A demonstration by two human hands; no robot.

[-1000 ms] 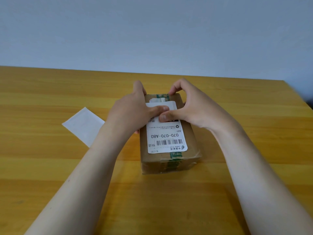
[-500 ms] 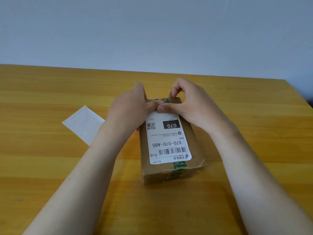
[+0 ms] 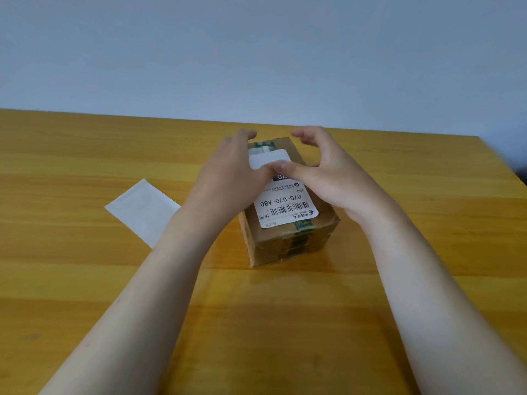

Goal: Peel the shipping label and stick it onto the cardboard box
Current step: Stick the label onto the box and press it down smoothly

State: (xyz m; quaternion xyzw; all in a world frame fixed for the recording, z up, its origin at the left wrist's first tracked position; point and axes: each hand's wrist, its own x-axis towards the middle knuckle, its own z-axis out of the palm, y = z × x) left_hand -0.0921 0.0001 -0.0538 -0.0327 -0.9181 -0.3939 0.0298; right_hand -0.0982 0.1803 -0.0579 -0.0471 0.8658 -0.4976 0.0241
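Observation:
A small brown cardboard box (image 3: 288, 243) with green tape stands on the wooden table (image 3: 85, 280), turned slightly to the right. The white shipping label (image 3: 285, 208), printed 070-070-A80 with a barcode, lies flat on the box's top face. My left hand (image 3: 231, 172) rests over the left side of the box, its thumb pressing on the label's middle. My right hand (image 3: 330, 169) arches over the right side, thumb tip pressing the label beside the left thumb, fingers spread above the far edge. The label's middle is hidden under both thumbs.
A white backing sheet (image 3: 142, 209) lies flat on the table to the left of the box, partly under my left forearm. The table's far edge meets a pale blue wall (image 3: 256, 52). The table's right corner is at the far right.
Both thumbs have slid back from the label's far end toward its middle. The box has turned a little further to the right. My fingers have lifted and spread.

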